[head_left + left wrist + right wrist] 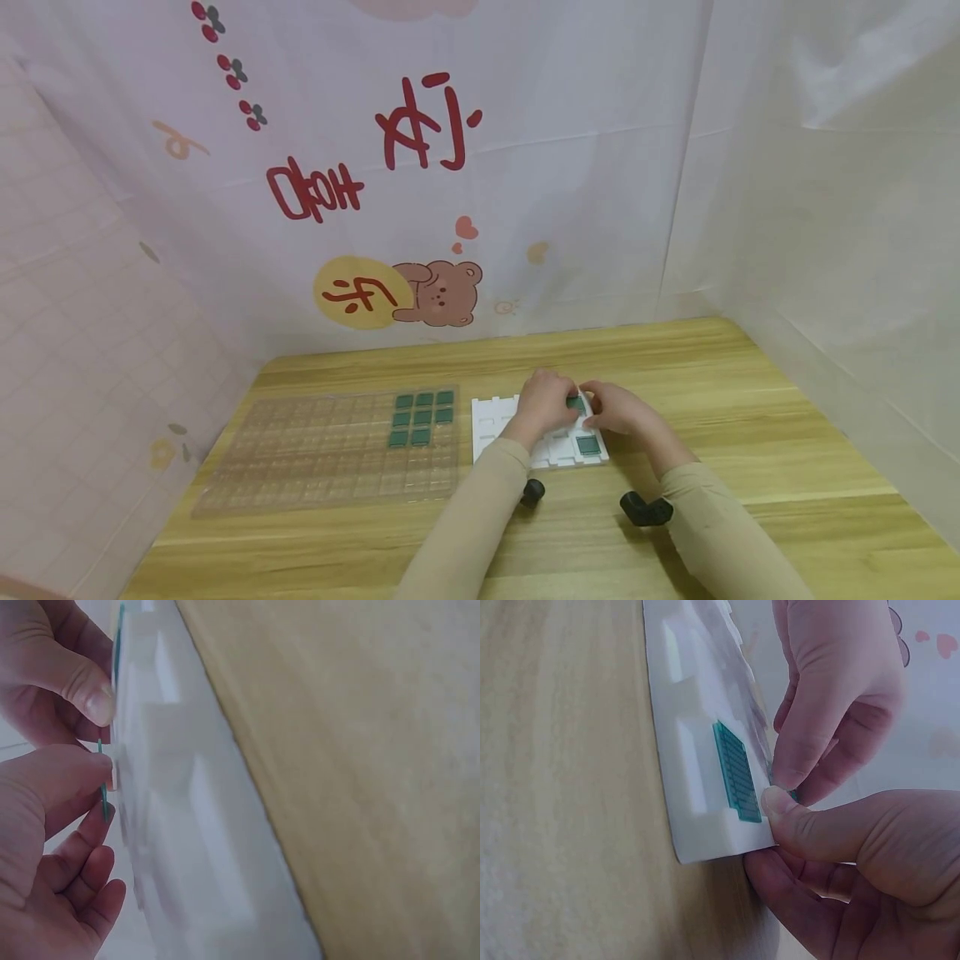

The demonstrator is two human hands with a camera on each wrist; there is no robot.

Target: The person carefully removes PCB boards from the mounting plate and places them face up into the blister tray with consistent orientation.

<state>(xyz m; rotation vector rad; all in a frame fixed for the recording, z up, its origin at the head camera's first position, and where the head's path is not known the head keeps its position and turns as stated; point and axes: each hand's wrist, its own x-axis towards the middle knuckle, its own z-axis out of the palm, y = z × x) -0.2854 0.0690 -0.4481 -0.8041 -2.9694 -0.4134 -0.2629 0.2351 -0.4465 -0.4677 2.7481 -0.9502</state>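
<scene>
A white plastic tray [562,450] with shallow pockets lies on the table. One thin green square board [588,445] sits in its near right corner pocket; the right wrist view shows this ridged green square [739,772] close up. My left hand [545,404] reaches over the tray and pinches another green square [103,787] between thumb and finger, edge-on in the left wrist view. My right hand [618,408] grips the tray's right edge, thumb [780,802] on top and fingers below. Both hands' fingertips are close together, partly hiding the far right pocket.
Left of the white tray lies a clear plastic tray [300,492] with many cells. Several green squares [423,417] fill cells at its right end. Black wrist mounts [647,509] hang under the forearms. A printed cloth [585,192] stands behind the wooden table [720,517].
</scene>
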